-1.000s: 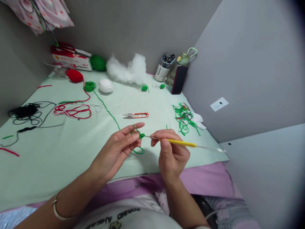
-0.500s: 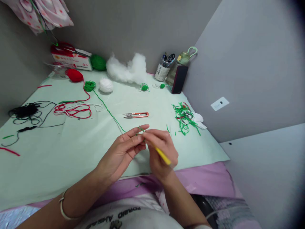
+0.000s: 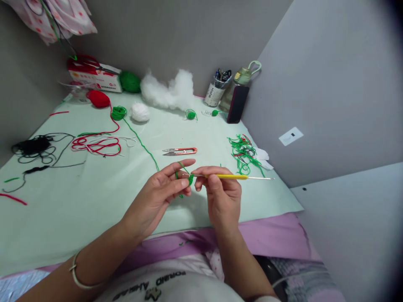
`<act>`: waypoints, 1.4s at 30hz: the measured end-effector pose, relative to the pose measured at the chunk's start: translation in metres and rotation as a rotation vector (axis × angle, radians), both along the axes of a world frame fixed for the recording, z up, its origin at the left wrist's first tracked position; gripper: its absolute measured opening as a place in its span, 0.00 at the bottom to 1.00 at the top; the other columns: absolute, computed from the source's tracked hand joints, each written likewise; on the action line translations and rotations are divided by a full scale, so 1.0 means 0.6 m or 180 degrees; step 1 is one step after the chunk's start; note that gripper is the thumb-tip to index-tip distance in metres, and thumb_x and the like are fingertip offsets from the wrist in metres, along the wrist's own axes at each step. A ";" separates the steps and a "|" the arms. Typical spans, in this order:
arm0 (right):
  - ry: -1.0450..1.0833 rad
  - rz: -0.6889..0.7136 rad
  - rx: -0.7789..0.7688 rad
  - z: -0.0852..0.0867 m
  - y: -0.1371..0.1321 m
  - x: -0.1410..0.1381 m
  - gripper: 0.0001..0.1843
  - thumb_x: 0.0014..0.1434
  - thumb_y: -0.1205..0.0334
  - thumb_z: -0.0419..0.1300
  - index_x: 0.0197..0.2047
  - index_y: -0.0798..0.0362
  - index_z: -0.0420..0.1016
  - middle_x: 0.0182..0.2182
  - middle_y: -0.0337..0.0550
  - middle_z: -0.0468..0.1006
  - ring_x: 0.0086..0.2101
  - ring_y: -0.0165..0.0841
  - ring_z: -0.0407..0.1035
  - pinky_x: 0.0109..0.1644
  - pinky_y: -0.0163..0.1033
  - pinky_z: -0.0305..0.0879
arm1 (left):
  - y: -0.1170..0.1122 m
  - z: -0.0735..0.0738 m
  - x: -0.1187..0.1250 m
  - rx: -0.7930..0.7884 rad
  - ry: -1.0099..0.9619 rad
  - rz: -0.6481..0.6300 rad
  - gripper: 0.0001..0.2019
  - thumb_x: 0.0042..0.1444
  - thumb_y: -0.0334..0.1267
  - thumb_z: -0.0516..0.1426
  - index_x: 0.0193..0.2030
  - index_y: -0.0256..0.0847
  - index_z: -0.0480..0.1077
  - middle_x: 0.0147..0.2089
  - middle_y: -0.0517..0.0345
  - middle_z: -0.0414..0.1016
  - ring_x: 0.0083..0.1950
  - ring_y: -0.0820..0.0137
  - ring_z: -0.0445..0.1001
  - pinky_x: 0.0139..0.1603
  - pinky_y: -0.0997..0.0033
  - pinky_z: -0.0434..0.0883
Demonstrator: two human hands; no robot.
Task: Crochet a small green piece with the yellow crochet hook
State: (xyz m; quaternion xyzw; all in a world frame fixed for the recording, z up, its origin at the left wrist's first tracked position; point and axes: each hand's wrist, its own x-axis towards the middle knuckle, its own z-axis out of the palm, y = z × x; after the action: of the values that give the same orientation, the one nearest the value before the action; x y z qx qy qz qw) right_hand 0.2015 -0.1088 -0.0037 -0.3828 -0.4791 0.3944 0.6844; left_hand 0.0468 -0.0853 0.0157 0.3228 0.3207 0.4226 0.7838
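My left hand point(image 3: 163, 193) pinches a small green crochet piece point(image 3: 190, 179) between thumb and fingers, with green yarn point(image 3: 141, 144) looped over the index finger and trailing back across the table to a small green skein point(image 3: 119, 113). My right hand point(image 3: 220, 193) is closed on a yellow-handled crochet hook point(image 3: 231, 177), held level, its metal tip at the green piece and its tail pointing right. Both hands hover above the pale green table point(image 3: 78, 197) near its front edge.
Red-handled thread snips point(image 3: 180, 151) lie just beyond my hands. Green yarn scraps point(image 3: 244, 155) lie at the right. Red yarn point(image 3: 96, 144) and black yarn point(image 3: 33, 147) sprawl at the left. White stuffing point(image 3: 168, 92), yarn balls, a box point(image 3: 94, 77), a pen cup point(image 3: 217, 90), a phone point(image 3: 236, 105) line the back wall.
My right hand had swung the hook down and in toward my left fingers, then came back out; the hook lies level again, slightly higher than a second ago. The left hand barely moved.
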 end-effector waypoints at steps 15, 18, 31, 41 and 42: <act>-0.0069 -0.0037 -0.0012 -0.004 0.002 0.002 0.09 0.70 0.54 0.65 0.42 0.46 0.85 0.37 0.41 0.85 0.32 0.31 0.75 0.37 0.39 0.76 | 0.001 0.005 -0.003 -0.0193 -0.0128 0.0000 0.19 0.57 0.35 0.69 0.56 0.45 0.84 0.35 0.61 0.76 0.36 0.73 0.73 0.45 0.73 0.72; 0.0120 -0.0057 -0.0014 -0.003 0.003 0.002 0.08 0.68 0.54 0.66 0.41 0.47 0.85 0.36 0.42 0.85 0.31 0.31 0.76 0.35 0.38 0.76 | -0.001 0.008 -0.003 -0.0285 -0.0258 0.0000 0.20 0.57 0.34 0.69 0.57 0.43 0.83 0.35 0.61 0.75 0.35 0.74 0.73 0.43 0.74 0.73; 0.0240 0.0134 -0.0087 0.002 0.000 0.004 0.09 0.68 0.54 0.67 0.39 0.48 0.85 0.33 0.41 0.84 0.29 0.30 0.75 0.33 0.37 0.73 | -0.001 0.002 0.000 0.0033 -0.0037 0.0074 0.18 0.57 0.34 0.70 0.55 0.46 0.85 0.36 0.61 0.76 0.35 0.75 0.72 0.43 0.76 0.72; 0.0064 0.0225 -0.0006 -0.004 -0.002 0.007 0.09 0.72 0.56 0.62 0.42 0.48 0.83 0.36 0.41 0.86 0.29 0.29 0.77 0.35 0.37 0.76 | -0.001 0.004 -0.009 0.0064 0.0043 -0.0024 0.17 0.58 0.37 0.70 0.54 0.47 0.85 0.36 0.61 0.75 0.39 0.71 0.71 0.45 0.72 0.72; -0.0046 0.0174 0.0018 -0.003 -0.004 0.008 0.10 0.73 0.56 0.61 0.42 0.48 0.82 0.35 0.41 0.86 0.29 0.29 0.77 0.34 0.37 0.77 | 0.000 0.003 -0.010 0.0075 0.0057 -0.0021 0.17 0.58 0.37 0.69 0.54 0.47 0.85 0.35 0.62 0.74 0.39 0.72 0.71 0.45 0.72 0.72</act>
State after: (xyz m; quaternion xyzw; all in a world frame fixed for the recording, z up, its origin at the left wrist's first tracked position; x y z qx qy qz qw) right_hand 0.2066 -0.1109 -0.0052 -0.3705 -0.4955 0.4087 0.6709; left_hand 0.0410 -0.0852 0.0178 0.3369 0.3216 0.4209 0.7784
